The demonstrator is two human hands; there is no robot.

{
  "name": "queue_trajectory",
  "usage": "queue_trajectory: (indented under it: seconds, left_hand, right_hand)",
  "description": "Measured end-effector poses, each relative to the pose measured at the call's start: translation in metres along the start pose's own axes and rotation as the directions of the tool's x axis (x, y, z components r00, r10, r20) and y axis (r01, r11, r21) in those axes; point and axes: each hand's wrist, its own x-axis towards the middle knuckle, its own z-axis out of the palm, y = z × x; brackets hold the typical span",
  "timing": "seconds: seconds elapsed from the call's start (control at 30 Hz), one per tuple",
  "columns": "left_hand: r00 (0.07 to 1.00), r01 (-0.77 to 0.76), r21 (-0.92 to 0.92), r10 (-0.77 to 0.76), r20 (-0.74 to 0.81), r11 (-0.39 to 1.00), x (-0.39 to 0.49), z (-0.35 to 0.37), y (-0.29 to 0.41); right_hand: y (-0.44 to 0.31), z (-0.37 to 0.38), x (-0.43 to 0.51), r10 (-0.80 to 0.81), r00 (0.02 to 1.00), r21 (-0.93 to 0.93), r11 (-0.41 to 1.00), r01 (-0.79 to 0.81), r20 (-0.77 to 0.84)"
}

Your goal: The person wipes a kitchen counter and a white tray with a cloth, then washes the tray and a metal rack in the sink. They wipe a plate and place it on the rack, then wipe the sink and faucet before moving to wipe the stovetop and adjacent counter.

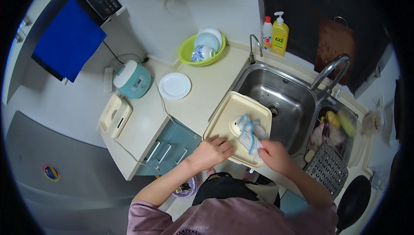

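A cream plastic tray-like lid (223, 118) with a raised round centre lies over the left side of the sink and the counter's front edge. My left hand (213, 151) grips its near-left rim, fingers curled over the edge. In my right hand (275, 155) is a crumpled white cloth with blue edging (248, 136), which rests on the lid's surface near the round part. The fingertips of the right hand are partly hidden by the cloth.
Behind the lid is a steel sink (258, 79) with a tall faucet (333, 70). A white plate (175, 86), a blue rice cooker (134, 81) and a green basket of dishes (185, 51) stand on the counter. A perforated metal rack (328, 168) and black pan (354, 201) are at right.
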Motion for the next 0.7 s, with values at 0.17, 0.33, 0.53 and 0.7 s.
queue_trajectory:
  seconds: [0.17, 0.33, 0.53, 0.7]
  left_hand:
    - [0.995, -0.097, -0.015, 0.097, -0.01, 0.995, -0.015, -0.02, 0.011]
    - [0.975, 0.153, -0.371, -0.2, -0.093, 0.916, -0.03, -0.022, 0.005]
    - [0.349, 0.303, -0.933, -0.889, 0.298, -0.194, -0.069, -0.021, -0.002]
    - [0.202, -0.181, -0.872, -0.884, 0.421, -0.456, -0.063, -0.031, 0.0]
  right_hand:
    - [0.056, 0.0, 0.029, -0.176, 0.932, -0.269, 0.959, 0.089, -0.318]
    - [0.122, -0.037, 0.103, 0.083, 0.891, -0.021, 0.994, -0.103, -0.447]
    - [0.101, -0.12, 0.081, 0.046, 0.924, 0.925, -0.018, 0.38, -0.378]
    - [0.035, -0.085, 0.072, -0.039, 0.864, 0.795, 0.371, 0.48, -0.503]
